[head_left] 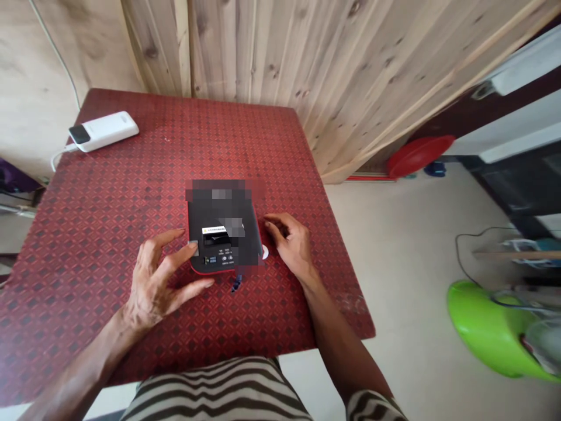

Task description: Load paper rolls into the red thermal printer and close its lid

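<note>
A flat black device with a red rim point(223, 228) lies near the middle of the table, and much of its top is blurred out. It carries a white label and small markings near its front edge. My left hand point(160, 275) is open, with its fingertips against the device's left side, near a small grey tab point(193, 248). My right hand point(289, 242) is curled loosely at the device's right edge, holding nothing. A small dark blue connector point(236, 283) lies just in front of the device, and a white round piece point(265, 252) shows beside its right edge.
The square table has a red patterned top point(109, 245). A white power bank point(104, 131) with a cable lies at its far left corner. Wood-panelled walls point(307, 52) rise behind it. A red plastic basin point(418, 155) and a green plastic object point(486, 330) stand on the floor to the right.
</note>
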Demonstrator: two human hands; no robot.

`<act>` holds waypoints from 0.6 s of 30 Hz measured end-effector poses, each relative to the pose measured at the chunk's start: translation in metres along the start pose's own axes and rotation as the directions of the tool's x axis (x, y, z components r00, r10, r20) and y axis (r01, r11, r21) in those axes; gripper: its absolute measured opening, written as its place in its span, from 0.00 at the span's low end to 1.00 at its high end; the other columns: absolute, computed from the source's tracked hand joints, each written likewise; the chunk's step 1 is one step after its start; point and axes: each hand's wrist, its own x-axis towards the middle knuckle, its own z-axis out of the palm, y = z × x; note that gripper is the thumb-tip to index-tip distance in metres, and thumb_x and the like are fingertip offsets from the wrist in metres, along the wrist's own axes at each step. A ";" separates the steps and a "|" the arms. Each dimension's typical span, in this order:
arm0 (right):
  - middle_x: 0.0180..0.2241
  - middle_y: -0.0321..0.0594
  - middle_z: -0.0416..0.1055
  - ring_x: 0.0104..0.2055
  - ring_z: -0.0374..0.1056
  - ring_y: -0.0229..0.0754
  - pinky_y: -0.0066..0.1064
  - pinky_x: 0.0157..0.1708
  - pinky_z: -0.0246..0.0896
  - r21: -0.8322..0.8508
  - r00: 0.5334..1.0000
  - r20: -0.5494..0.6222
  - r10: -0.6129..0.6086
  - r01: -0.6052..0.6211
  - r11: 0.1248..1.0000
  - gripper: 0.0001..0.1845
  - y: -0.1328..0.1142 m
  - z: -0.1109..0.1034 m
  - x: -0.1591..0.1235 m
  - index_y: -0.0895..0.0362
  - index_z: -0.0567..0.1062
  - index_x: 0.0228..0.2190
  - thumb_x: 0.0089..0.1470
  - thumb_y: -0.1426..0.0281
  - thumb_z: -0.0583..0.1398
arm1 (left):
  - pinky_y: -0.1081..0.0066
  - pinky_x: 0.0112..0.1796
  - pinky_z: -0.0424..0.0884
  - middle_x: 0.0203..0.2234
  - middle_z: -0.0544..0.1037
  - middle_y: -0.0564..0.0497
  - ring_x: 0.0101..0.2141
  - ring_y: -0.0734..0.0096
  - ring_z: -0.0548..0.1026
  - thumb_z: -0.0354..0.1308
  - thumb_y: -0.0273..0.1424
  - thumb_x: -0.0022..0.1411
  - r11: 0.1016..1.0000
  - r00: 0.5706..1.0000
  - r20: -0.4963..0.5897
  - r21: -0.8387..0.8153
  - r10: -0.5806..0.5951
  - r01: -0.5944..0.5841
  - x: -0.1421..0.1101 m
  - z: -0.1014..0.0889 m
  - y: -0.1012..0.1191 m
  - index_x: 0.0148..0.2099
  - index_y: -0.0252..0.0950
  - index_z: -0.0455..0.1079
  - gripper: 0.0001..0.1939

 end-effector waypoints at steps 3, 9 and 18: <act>0.37 0.42 0.83 0.34 0.76 0.43 0.36 0.36 0.69 0.007 1.000 0.001 -0.007 0.007 1.000 0.11 -0.002 0.000 0.000 0.54 0.83 0.39 0.62 0.63 0.62 | 0.54 0.51 0.78 0.58 0.72 0.37 0.54 0.52 0.77 0.74 0.43 0.58 1.000 1.000 -0.004 -0.016 -0.011 0.011 0.004 -0.001 0.001 0.63 0.41 0.66 0.35; 0.38 0.41 0.84 0.38 0.78 0.45 0.38 0.39 0.72 0.010 1.000 -0.001 -0.021 0.021 1.000 0.11 0.000 0.002 -0.001 0.52 0.83 0.38 0.62 0.63 0.61 | 0.55 0.49 0.79 0.56 0.73 0.41 0.52 0.55 0.77 0.73 0.46 0.59 0.999 0.999 0.024 -0.023 -0.044 0.045 0.008 0.000 0.002 0.60 0.44 0.66 0.32; 0.40 0.38 0.82 0.38 0.76 0.41 0.35 0.41 0.73 -0.136 0.905 0.119 -0.409 0.423 0.896 0.09 -0.096 -0.019 0.002 0.51 0.83 0.42 0.70 0.65 0.61 | 0.56 0.52 0.78 0.55 0.73 0.40 0.53 0.55 0.76 0.71 0.43 0.62 0.999 1.000 -0.019 0.033 0.013 -0.012 0.003 0.001 0.001 0.66 0.43 0.63 0.35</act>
